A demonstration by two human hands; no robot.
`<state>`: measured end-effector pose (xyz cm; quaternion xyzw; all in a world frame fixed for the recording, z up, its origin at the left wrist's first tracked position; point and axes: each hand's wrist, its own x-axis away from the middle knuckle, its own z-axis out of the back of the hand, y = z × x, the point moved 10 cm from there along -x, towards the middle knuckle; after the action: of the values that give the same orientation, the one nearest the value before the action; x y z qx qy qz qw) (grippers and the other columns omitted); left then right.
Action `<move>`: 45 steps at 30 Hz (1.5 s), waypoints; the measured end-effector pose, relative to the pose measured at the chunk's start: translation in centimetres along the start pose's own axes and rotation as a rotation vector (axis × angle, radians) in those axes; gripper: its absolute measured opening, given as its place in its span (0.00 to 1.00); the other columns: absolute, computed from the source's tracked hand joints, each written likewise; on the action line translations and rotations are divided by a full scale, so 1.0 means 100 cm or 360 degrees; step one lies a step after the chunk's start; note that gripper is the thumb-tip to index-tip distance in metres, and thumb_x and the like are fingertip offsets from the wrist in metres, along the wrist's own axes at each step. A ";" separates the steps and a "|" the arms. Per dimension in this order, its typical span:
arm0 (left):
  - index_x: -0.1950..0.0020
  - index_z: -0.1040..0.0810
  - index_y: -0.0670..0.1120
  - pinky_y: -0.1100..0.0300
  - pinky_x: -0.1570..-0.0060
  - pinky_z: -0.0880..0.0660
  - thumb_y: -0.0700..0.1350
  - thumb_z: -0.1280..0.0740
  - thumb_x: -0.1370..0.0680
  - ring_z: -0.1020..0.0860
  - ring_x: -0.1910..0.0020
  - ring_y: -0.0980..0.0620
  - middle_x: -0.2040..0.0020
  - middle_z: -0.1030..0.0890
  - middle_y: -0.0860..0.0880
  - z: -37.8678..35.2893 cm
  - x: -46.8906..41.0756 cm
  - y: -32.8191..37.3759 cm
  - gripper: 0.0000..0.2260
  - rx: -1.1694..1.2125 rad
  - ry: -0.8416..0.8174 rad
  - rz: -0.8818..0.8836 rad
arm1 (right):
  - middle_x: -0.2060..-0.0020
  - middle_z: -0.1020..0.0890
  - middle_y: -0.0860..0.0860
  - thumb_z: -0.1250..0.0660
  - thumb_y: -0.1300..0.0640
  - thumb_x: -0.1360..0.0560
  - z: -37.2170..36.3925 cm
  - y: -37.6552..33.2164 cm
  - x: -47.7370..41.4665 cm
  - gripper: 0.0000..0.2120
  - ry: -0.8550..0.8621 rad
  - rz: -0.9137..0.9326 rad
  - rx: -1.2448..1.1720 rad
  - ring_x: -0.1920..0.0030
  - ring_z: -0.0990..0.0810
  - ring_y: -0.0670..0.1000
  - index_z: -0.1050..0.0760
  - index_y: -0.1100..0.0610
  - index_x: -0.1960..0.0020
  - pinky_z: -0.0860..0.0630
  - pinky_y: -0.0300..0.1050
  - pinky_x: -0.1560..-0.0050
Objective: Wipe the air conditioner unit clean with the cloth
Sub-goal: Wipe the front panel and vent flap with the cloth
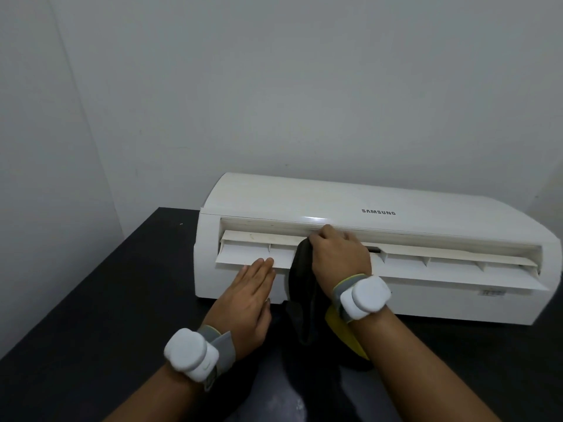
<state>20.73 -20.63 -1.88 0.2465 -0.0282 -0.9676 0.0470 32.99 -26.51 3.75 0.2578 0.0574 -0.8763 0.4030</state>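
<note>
1. We are losing the fingertips of the right hand (338, 254) inside the vent slot (426, 239), so we cannot tell what they are touching in there.
2. The top of the dark cloth (300, 287) is hiding under that palm. Its lower end is blending into the black counter (106, 300), so its outline is hard to follow. A yellow patch (347, 333) is showing beneath the right wrist.
3. A small label (493, 292) low on the right of the casing is too blurred for us to read.
4. The right hand is curling its fingers round the cloth and gripping it against the vent slot near the middle of the unit. The rest of the cloth is hanging down the front face onto the counter.
5. The left hand (246, 303) is lying flat and holding nothing. Its straight fingers are together, and their tips are touching the front edge of the opened louver (243, 252), just left of the cloth.
6. The white Samsung air conditioner unit (396, 205) is sitting on the counter with its back close to the pale wall (274, 86).
7. We are wearing white pods (190, 353) on grey straps on both wrists. The right one and its forearm are covering part of the cloth and the lower casing.
</note>
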 end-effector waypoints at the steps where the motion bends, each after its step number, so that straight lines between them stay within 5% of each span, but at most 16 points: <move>1: 0.29 0.35 0.37 0.39 0.30 0.52 0.40 0.38 0.25 0.42 0.26 0.42 0.26 0.38 0.42 0.000 0.000 0.000 0.24 0.0009 0.0003 -0.0002 | 0.44 0.24 0.52 0.45 0.60 0.25 -0.004 -0.008 0.003 0.15 -0.0041 0.0069 0.0076 0.49 0.22 0.58 0.26 0.56 0.41 0.38 0.54 0.34; 6: 0.27 0.39 0.38 0.39 0.30 0.57 0.41 0.40 0.24 0.47 0.25 0.43 0.25 0.42 0.43 0.000 0.000 0.001 0.26 0.0039 0.0000 -0.0013 | 0.35 0.27 0.59 0.50 0.43 0.22 -0.012 -0.020 0.026 0.31 -0.0183 -0.0041 0.0160 0.32 0.35 0.65 0.34 0.63 0.29 0.64 0.61 0.28; 10: 0.25 0.46 0.40 0.49 0.27 0.62 0.41 0.41 0.24 0.53 0.24 0.46 0.24 0.47 0.44 -0.005 0.002 -0.002 0.28 0.0106 -0.0019 -0.0017 | 0.25 0.45 0.64 0.64 0.30 0.26 -0.027 -0.055 0.027 0.47 -0.0424 0.0165 -0.0225 0.24 0.49 0.60 0.48 0.68 0.25 0.63 0.54 0.26; 13: 0.31 0.33 0.36 0.38 0.33 0.39 0.41 0.30 0.31 0.34 0.31 0.36 0.31 0.31 0.36 -0.006 0.001 0.006 0.30 -0.0044 -0.0094 -0.0121 | 0.23 0.49 0.59 0.70 0.26 0.31 -0.029 -0.085 0.017 0.52 -0.0509 0.0339 -0.0585 0.23 0.53 0.55 0.51 0.64 0.23 0.59 0.49 0.25; 15: 0.41 0.22 0.39 0.43 0.46 0.24 0.44 0.24 0.38 0.21 0.44 0.39 0.44 0.19 0.38 -0.003 -0.002 0.013 0.27 -0.0191 -0.0090 -0.0190 | 0.23 0.46 0.58 0.64 0.27 0.29 -0.028 -0.103 0.007 0.48 -0.0555 0.0412 -0.0727 0.24 0.50 0.55 0.48 0.63 0.24 0.58 0.47 0.25; 17: 0.46 0.18 0.42 0.47 0.51 0.21 0.48 0.23 0.41 0.19 0.49 0.41 0.49 0.17 0.42 0.001 -0.003 0.015 0.25 -0.0318 -0.0095 -0.0207 | 0.25 0.40 0.58 0.60 0.30 0.26 -0.024 -0.115 -0.003 0.44 -0.0549 0.0473 -0.0833 0.25 0.45 0.55 0.44 0.62 0.25 0.53 0.46 0.26; 23: 0.34 0.28 0.36 0.37 0.36 0.33 0.41 0.33 0.28 0.32 0.32 0.36 0.34 0.27 0.36 0.005 0.005 0.002 0.23 -0.0160 -0.0057 -0.0141 | 0.26 0.36 0.54 0.53 0.38 0.20 -0.024 -0.092 -0.005 0.31 -0.0388 0.0516 -0.0837 0.26 0.42 0.51 0.41 0.57 0.25 0.53 0.39 0.29; 28: 0.28 0.37 0.37 0.39 0.31 0.41 0.44 0.40 0.24 0.37 0.28 0.42 0.28 0.35 0.40 0.003 0.004 -0.010 0.25 -0.0201 -0.0072 0.0030 | 0.25 0.38 0.52 0.66 0.30 0.28 -0.031 -0.032 0.011 0.44 -0.0295 0.0243 -0.0532 0.25 0.43 0.50 0.44 0.57 0.24 0.51 0.45 0.25; 33: 0.29 0.35 0.36 0.41 0.33 0.41 0.49 0.45 0.25 0.34 0.30 0.41 0.30 0.32 0.39 0.009 0.014 -0.042 0.27 -0.0346 -0.0076 0.0323 | 0.26 0.38 0.55 0.72 0.28 0.29 -0.029 -0.033 0.018 0.49 -0.0282 0.0017 -0.0152 0.25 0.44 0.54 0.46 0.61 0.24 0.65 0.53 0.26; 35: 0.31 0.32 0.36 0.42 0.35 0.36 0.50 0.47 0.26 0.31 0.32 0.42 0.32 0.29 0.39 0.009 0.018 -0.047 0.27 -0.0424 -0.0103 0.0304 | 0.27 0.36 0.58 0.70 0.27 0.29 -0.028 -0.052 0.011 0.50 -0.0299 0.0027 -0.0207 0.27 0.42 0.57 0.45 0.64 0.25 0.61 0.53 0.25; 38: 0.34 0.29 0.35 0.43 0.37 0.32 0.48 0.45 0.28 0.28 0.35 0.40 0.34 0.27 0.38 0.010 0.019 -0.045 0.27 -0.0426 -0.0090 0.0238 | 0.27 0.37 0.59 0.61 0.29 0.26 -0.027 -0.090 -0.002 0.44 -0.0298 0.0221 -0.0450 0.27 0.41 0.58 0.44 0.62 0.26 0.53 0.51 0.26; 45: 0.32 0.32 0.34 0.51 0.30 0.60 0.43 0.29 0.32 0.33 0.32 0.36 0.32 0.31 0.34 0.018 0.016 -0.038 0.31 -0.0359 -0.0050 0.0152 | 0.23 0.46 0.49 0.59 0.34 0.22 -0.032 -0.142 -0.014 0.36 -0.0410 0.0660 -0.0685 0.23 0.52 0.48 0.50 0.54 0.22 0.62 0.41 0.28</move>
<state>18.15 -17.01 -1.40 0.2227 0.0685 -0.9650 0.1202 24.60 -15.12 0.20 0.0598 0.1360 -0.7688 0.6220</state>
